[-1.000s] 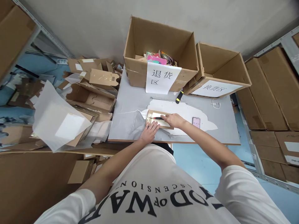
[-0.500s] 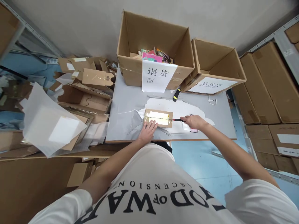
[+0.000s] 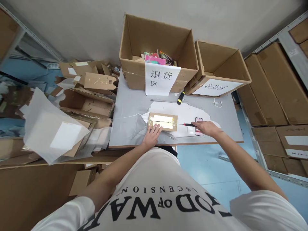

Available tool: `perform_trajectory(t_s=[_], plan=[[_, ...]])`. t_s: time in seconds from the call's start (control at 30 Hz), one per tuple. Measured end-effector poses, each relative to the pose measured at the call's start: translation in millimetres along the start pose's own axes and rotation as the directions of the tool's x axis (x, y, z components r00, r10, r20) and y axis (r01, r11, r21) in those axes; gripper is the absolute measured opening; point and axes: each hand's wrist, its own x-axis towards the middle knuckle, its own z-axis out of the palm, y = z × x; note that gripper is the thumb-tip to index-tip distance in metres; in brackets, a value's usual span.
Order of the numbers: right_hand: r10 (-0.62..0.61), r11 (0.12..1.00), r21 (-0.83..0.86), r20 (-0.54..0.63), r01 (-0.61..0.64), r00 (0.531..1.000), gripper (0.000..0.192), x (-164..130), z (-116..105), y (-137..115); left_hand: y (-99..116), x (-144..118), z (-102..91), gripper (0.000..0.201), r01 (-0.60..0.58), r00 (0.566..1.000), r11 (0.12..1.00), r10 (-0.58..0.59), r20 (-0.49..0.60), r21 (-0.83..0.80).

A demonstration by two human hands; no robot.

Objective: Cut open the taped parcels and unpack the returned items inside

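— How are the fingers set?

— The left hand [image 3: 152, 135] is laid flat, its fingers [image 3: 157, 129] spread apart and pressed on the near edge of the flat brown cardboard parcel sealed with glossy clear tape [image 3: 163, 121]. The right hand [image 3: 207, 128] is curled shut around the handle of a slim red-and-black cutter [image 3: 188, 124], whose tip is pointed at the parcel's right end but is kept just clear of it. The parcel is found at the middle of the grey counter [image 3: 134, 106], on a torn white sheet.

— What is changed from a second ago?

— The cutter was then held over the parcel's taped top; it is now drawn off past the right edge, and the right hand is seen partly over the pink-cased phone [image 3: 199, 125]. The left hand is kept where it was.

— And the surroundings?

— At the counter's back, a large open cardboard box with a white paper sign [image 3: 158, 53] and a second, tilted open box [image 3: 218, 69] are stood. A yellow-and-black tool [image 3: 180, 98] is laid before them. Flattened cartons and white wrapping [image 3: 72, 112] are heaped at the left; stacked boxes on metal shelving [image 3: 276, 86] are seen at the right.
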Motion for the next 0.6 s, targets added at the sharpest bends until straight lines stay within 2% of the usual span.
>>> perform_trajectory(t_s=[0.1, 0.2, 0.27, 0.33, 0.4, 0.5, 0.6], plan=[[0.056, 0.988, 0.147, -0.077, -0.044, 0.995, 0.04, -17, 21, 6, 1, 0, -2.6, 0.089, 0.009, 1.0, 1.0, -0.009, -0.007, 0.002], [0.203, 0.892, 0.445, -0.233, -0.081, 0.951, 0.044, -27, 47, -6, 1, 0, -6.3, 0.083, 0.0, 0.999, 1.0, -0.001, -0.035, -0.018], [0.327, 0.748, 0.659, -0.262, -0.079, 0.908, 0.049, -25, 66, -22, -1, -1, -8.4, 0.076, -0.018, 0.997, 0.999, 0.015, -0.075, -0.043], [0.438, 0.533, 0.844, -0.212, -0.062, 0.874, 0.057, -18, 85, -42, -6, -1, -9.7, 0.066, -0.045, 0.991, 0.996, 0.034, -0.126, -0.08], [0.505, 0.296, 0.955, -0.148, -0.009, 0.85, 0.067, -9, 104, -61, -13, 0, -10.2, 0.056, -0.055, 0.983, 0.991, 0.032, -0.179, -0.125], [0.531, 0.03, 0.996, -0.091, 0.089, 0.842, 0.078, 4, 124, -86, -28, 4, -12.3, 0.051, -0.039, 0.966, 0.984, -0.007, -0.257, -0.173], [0.532, -0.122, 0.981, -0.063, 0.15, 0.844, 0.081, 11, 134, -102, -44, 13, -18.2, 0.072, -0.024, 0.958, 0.984, -0.028, -0.285, -0.179]])
